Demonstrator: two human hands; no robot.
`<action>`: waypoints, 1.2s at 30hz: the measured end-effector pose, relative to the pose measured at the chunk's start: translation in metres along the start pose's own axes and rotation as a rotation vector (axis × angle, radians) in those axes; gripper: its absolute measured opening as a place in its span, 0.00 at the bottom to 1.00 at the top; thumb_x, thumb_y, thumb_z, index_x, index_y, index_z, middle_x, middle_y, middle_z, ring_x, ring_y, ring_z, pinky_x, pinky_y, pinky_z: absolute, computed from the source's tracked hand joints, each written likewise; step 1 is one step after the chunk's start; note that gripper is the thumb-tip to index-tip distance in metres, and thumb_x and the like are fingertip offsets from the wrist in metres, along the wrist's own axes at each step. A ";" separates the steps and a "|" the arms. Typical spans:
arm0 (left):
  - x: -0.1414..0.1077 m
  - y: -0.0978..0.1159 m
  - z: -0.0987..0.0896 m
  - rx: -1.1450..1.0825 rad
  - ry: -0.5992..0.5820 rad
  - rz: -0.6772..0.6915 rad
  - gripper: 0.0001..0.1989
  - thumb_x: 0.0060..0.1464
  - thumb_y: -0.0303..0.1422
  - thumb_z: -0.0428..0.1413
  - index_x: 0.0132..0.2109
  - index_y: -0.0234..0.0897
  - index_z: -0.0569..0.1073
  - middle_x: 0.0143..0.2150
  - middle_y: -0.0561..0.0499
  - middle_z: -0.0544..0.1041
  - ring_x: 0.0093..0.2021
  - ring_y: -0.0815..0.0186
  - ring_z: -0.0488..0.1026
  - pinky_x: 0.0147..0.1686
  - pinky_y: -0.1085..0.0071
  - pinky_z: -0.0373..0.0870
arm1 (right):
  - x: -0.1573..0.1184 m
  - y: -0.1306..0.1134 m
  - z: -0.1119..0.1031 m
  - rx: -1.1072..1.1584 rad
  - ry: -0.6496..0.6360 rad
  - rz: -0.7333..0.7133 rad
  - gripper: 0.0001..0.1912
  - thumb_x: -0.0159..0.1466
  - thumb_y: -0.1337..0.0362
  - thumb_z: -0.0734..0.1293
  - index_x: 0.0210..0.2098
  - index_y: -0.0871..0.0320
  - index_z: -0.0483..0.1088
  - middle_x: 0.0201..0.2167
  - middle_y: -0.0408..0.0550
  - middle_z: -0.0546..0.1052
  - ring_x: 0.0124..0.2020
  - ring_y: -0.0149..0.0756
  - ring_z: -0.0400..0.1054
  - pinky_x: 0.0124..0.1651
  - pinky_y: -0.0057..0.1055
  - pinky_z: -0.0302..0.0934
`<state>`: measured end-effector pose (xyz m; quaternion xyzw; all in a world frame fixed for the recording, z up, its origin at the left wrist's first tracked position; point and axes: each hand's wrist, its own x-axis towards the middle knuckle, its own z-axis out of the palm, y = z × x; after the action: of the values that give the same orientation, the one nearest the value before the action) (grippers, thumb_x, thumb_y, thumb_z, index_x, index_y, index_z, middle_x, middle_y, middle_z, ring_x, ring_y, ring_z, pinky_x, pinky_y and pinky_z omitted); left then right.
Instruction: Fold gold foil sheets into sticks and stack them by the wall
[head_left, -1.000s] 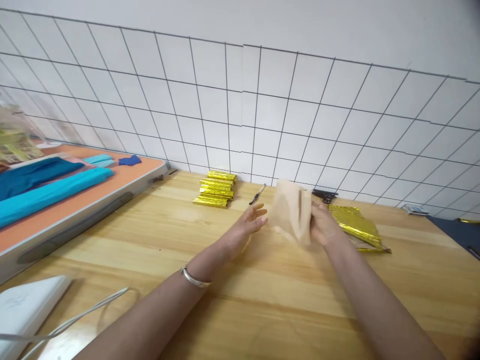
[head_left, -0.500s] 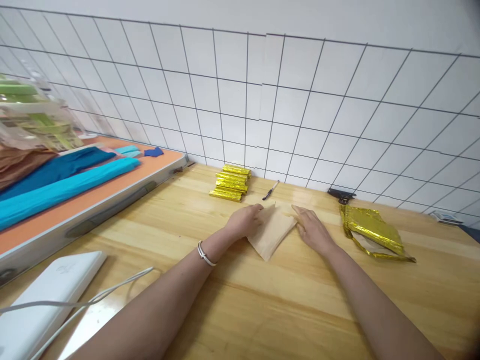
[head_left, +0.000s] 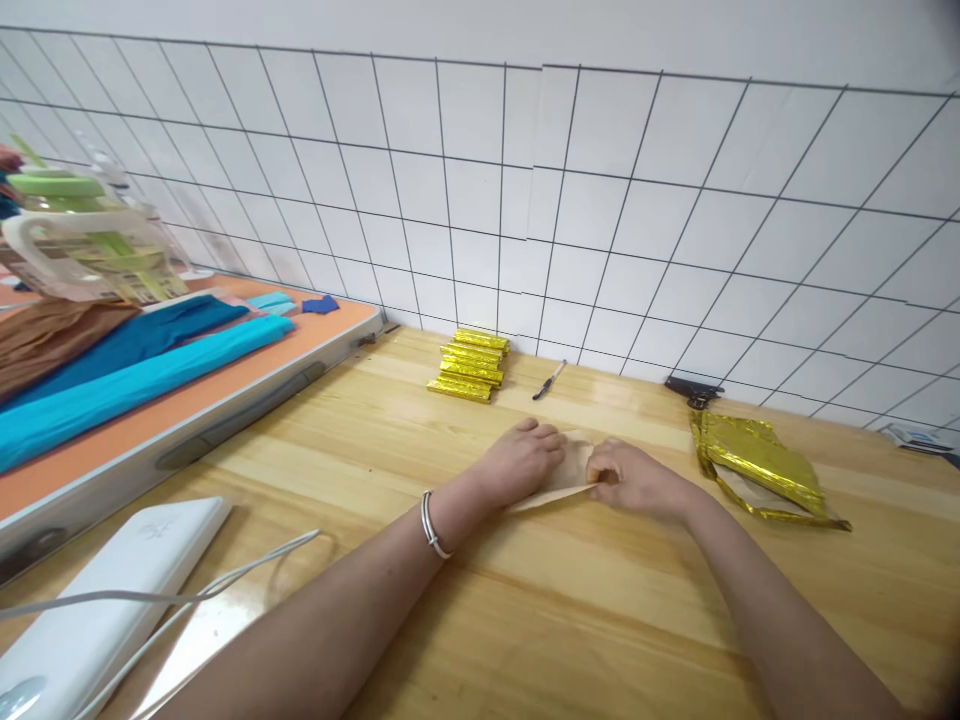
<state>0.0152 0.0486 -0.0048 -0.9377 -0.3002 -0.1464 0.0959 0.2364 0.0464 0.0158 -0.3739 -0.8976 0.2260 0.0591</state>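
Left hand (head_left: 523, 463) flat on a thin tan sheet (head_left: 574, 466) on the pale wooden surface (head_left: 420, 600), its fingers together, right hand's (head_left: 634, 480) fingers clamped on the sheet's edge, shiny gold rolls (head_left: 471, 366) beyond the left fingers.

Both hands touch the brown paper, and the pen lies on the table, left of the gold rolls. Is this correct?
One thing is wrong: the pen lies right of the gold rolls, as the head view shows. It is on the table, and the left hand and right hand both touch the brown paper.
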 end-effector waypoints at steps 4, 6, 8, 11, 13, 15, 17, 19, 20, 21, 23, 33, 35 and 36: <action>0.003 0.009 -0.012 -0.030 0.023 0.019 0.08 0.57 0.29 0.48 0.37 0.34 0.72 0.41 0.44 0.73 0.45 0.59 0.65 0.43 0.64 0.58 | -0.005 0.001 -0.007 0.311 -0.313 0.046 0.07 0.55 0.60 0.64 0.27 0.58 0.69 0.22 0.39 0.66 0.24 0.28 0.59 0.27 0.25 0.52; 0.002 0.004 -0.018 -0.216 -0.061 -0.017 0.08 0.56 0.31 0.49 0.36 0.36 0.73 0.35 0.47 0.74 0.37 0.63 0.68 0.38 0.69 0.60 | -0.005 0.002 -0.007 0.354 -0.295 0.058 0.08 0.55 0.60 0.65 0.26 0.59 0.68 0.22 0.38 0.65 0.24 0.27 0.57 0.26 0.24 0.51; -0.003 -0.008 -0.024 -0.497 -0.202 -0.099 0.09 0.54 0.34 0.51 0.37 0.37 0.75 0.32 0.51 0.75 0.30 0.67 0.68 0.31 0.74 0.60 | -0.004 0.003 -0.005 0.411 -0.233 0.086 0.08 0.54 0.59 0.65 0.27 0.59 0.68 0.23 0.38 0.65 0.24 0.27 0.58 0.26 0.24 0.51; -0.014 -0.035 -0.035 -0.831 -0.362 -0.243 0.14 0.52 0.41 0.53 0.39 0.38 0.76 0.31 0.53 0.76 0.29 0.67 0.69 0.28 0.76 0.59 | -0.003 0.007 0.000 0.557 -0.160 0.197 0.11 0.55 0.56 0.65 0.29 0.59 0.67 0.24 0.40 0.67 0.24 0.28 0.61 0.26 0.24 0.55; -0.020 -0.050 -0.039 -0.931 -0.409 -0.315 0.18 0.51 0.45 0.53 0.40 0.37 0.76 0.34 0.52 0.76 0.33 0.66 0.70 0.30 0.76 0.61 | -0.003 0.010 0.004 0.614 -0.113 0.282 0.14 0.56 0.54 0.64 0.31 0.59 0.66 0.24 0.41 0.68 0.23 0.28 0.62 0.25 0.25 0.58; -0.024 -0.060 -0.036 -0.959 -0.458 -0.338 0.20 0.50 0.47 0.53 0.42 0.36 0.75 0.35 0.51 0.76 0.35 0.65 0.70 0.32 0.76 0.62 | -0.002 0.013 0.007 0.575 -0.061 0.342 0.15 0.57 0.52 0.62 0.32 0.59 0.65 0.25 0.42 0.69 0.22 0.28 0.64 0.24 0.25 0.59; -0.025 -0.062 -0.027 -0.890 -0.453 -0.387 0.20 0.50 0.46 0.53 0.41 0.35 0.75 0.33 0.51 0.76 0.32 0.66 0.70 0.30 0.76 0.62 | 0.000 0.015 0.011 0.436 -0.006 0.389 0.15 0.59 0.52 0.60 0.33 0.58 0.64 0.25 0.42 0.70 0.21 0.29 0.65 0.23 0.25 0.58; -0.024 -0.060 -0.013 -0.758 -0.376 -0.480 0.17 0.50 0.44 0.52 0.38 0.36 0.74 0.29 0.53 0.74 0.27 0.68 0.69 0.26 0.76 0.61 | 0.003 0.017 0.015 0.281 0.045 0.427 0.12 0.60 0.54 0.60 0.33 0.57 0.64 0.24 0.42 0.71 0.22 0.30 0.65 0.24 0.25 0.57; -0.023 -0.058 -0.006 -0.721 -0.345 -0.503 0.15 0.50 0.43 0.52 0.37 0.36 0.73 0.27 0.53 0.73 0.26 0.68 0.67 0.26 0.76 0.60 | 0.004 0.017 0.016 0.218 0.073 0.439 0.11 0.59 0.55 0.60 0.32 0.57 0.64 0.24 0.43 0.71 0.23 0.31 0.66 0.25 0.25 0.56; -0.022 -0.056 0.000 -0.685 -0.315 -0.517 0.13 0.49 0.41 0.52 0.35 0.36 0.73 0.26 0.53 0.72 0.26 0.68 0.67 0.26 0.75 0.59 | 0.005 0.018 0.017 0.170 0.103 0.445 0.10 0.58 0.56 0.62 0.31 0.57 0.64 0.25 0.43 0.71 0.25 0.32 0.66 0.26 0.26 0.55; -0.019 -0.052 0.009 -0.629 -0.254 -0.522 0.09 0.48 0.38 0.53 0.32 0.36 0.72 0.27 0.52 0.72 0.28 0.67 0.66 0.28 0.74 0.60 | 0.006 0.020 0.017 0.089 0.159 0.449 0.09 0.55 0.57 0.64 0.29 0.57 0.65 0.27 0.45 0.71 0.29 0.35 0.65 0.29 0.27 0.54; -0.019 -0.054 0.017 -0.656 -0.119 -0.492 0.10 0.42 0.34 0.57 0.34 0.35 0.70 0.30 0.52 0.69 0.29 0.66 0.65 0.30 0.73 0.61 | 0.005 0.028 0.018 0.015 0.193 0.365 0.17 0.53 0.59 0.67 0.42 0.57 0.66 0.37 0.48 0.72 0.35 0.36 0.66 0.35 0.28 0.56; -0.019 -0.052 0.017 -0.706 -0.099 -0.479 0.08 0.39 0.33 0.58 0.29 0.35 0.69 0.29 0.52 0.69 0.29 0.67 0.65 0.30 0.73 0.61 | 0.005 0.027 0.018 0.037 0.176 0.338 0.14 0.53 0.61 0.66 0.39 0.58 0.67 0.34 0.47 0.72 0.33 0.35 0.66 0.34 0.28 0.57; -0.018 -0.051 0.017 -0.734 -0.078 -0.476 0.08 0.39 0.32 0.58 0.27 0.34 0.69 0.30 0.52 0.68 0.30 0.67 0.65 0.30 0.74 0.61 | 0.006 0.026 0.018 0.045 0.179 0.322 0.13 0.53 0.62 0.66 0.38 0.58 0.68 0.35 0.47 0.72 0.34 0.35 0.66 0.35 0.29 0.58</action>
<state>-0.0254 0.0843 -0.0223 -0.8191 -0.4395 -0.2259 -0.2914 0.2439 0.0598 -0.0126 -0.5298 -0.8121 0.2181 0.1101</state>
